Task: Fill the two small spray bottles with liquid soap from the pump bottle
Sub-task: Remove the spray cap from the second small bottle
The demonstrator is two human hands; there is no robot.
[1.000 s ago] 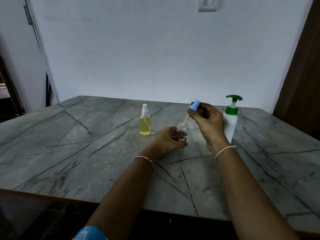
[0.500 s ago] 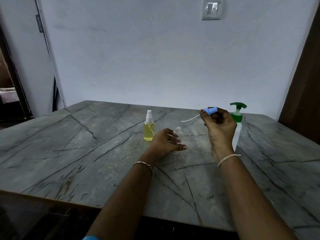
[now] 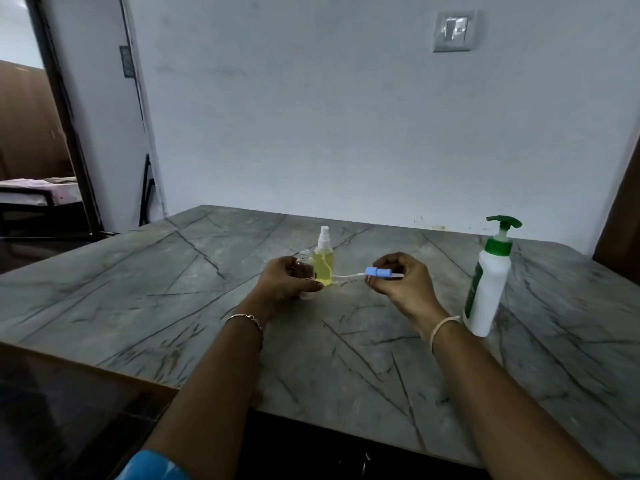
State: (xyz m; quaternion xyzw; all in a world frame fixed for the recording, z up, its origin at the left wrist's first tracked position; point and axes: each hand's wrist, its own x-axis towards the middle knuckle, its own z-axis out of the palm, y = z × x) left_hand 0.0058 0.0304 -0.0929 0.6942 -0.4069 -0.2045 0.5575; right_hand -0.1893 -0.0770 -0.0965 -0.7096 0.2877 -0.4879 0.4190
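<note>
Since the blue spray head [image 3: 375, 271] is off its bottle, the step in hand reads as opening the second small bottle for filling.

- Left hand [image 3: 287, 280], centre-left of frame: fingers curled round the clear bottle [image 3: 304, 258], holding it upright on the table [image 3: 138, 289]. Threaded neck is bare, and the bottle looks empty.
- Right hand [image 3: 405, 285], centre: fingertips pinch the spray head, held sideways, with its dip tube [image 3: 346, 277] pointing left toward the bottles.
- Yellow-filled bottle [image 3: 324, 268] stands capped just beside the clear one, on its right and slightly behind. One of two appears done.
- Pump bottle [image 3: 490, 292] stands upright at right of frame, near the right hand but not touched.

Next move, by my judgement: set the spray head down to free the right hand, bring the open neck under the pump nozzle, then press. The neck is narrow, so aim matters.
</note>
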